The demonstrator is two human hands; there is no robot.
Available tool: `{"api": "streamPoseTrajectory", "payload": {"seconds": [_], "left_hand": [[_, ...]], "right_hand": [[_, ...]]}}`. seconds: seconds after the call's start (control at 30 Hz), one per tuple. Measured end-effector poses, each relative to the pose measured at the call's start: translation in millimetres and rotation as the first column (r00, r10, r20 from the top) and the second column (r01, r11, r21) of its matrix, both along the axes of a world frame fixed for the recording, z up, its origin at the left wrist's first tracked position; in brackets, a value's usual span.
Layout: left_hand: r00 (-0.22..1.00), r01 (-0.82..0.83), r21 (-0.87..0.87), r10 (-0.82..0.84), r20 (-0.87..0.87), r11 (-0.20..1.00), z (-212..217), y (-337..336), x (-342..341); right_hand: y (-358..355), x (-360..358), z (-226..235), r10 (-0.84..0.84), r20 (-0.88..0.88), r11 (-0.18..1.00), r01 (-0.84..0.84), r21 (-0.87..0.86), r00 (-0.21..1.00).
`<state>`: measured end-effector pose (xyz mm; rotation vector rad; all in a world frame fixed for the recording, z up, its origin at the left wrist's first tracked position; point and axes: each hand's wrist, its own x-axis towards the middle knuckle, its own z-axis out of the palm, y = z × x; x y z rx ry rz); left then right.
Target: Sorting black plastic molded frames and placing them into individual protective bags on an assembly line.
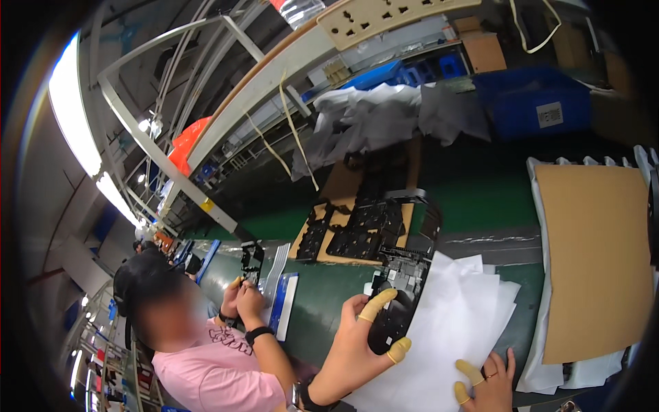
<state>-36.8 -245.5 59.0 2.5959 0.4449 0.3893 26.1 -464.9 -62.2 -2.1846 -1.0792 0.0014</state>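
Left hand (351, 347) grips the near end of a black molded frame (403, 314) beside white sheets (446, 312); the right hand (493, 390) spreads parted fingers over them. Probably light and stiff, the frame looks fragile along its thin far arm; its broad near end suits holding.

– What is the left hand (357, 343) doing?
– It's gripping a long black component (397, 317) with grey fittings.
– And the right hand (493, 386)?
– It's lying over the thin white sheets (453, 309), near edge. Leftward, a pink-shirted co-worker (213, 374) is holding a small black frame (252, 257).
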Motion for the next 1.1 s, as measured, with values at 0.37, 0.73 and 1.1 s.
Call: {"api": "streamPoseTrajectory", "payload": {"seconds": [0.37,0.73,1.1], "left_hand": [[0.998,0.061,-0.112,-0.064,-0.016,0.992,-39,64,130],[0.985,-0.174,-0.017,0.174,-0.019,0.985,-64,125,269],[0.947,-0.305,0.003,0.303,-0.106,0.952,-87,157,330]], "right_hand": [[3,-3,-4,0.021,-0.075,1.0,-0.021,-0.001,0.997],[8,-1,-15,0.031,-0.014,0.999,-0.032,-0.029,0.999],[7,-1,-27,0.005,0.086,1.0,-0.007,0.028,0.996]]}}
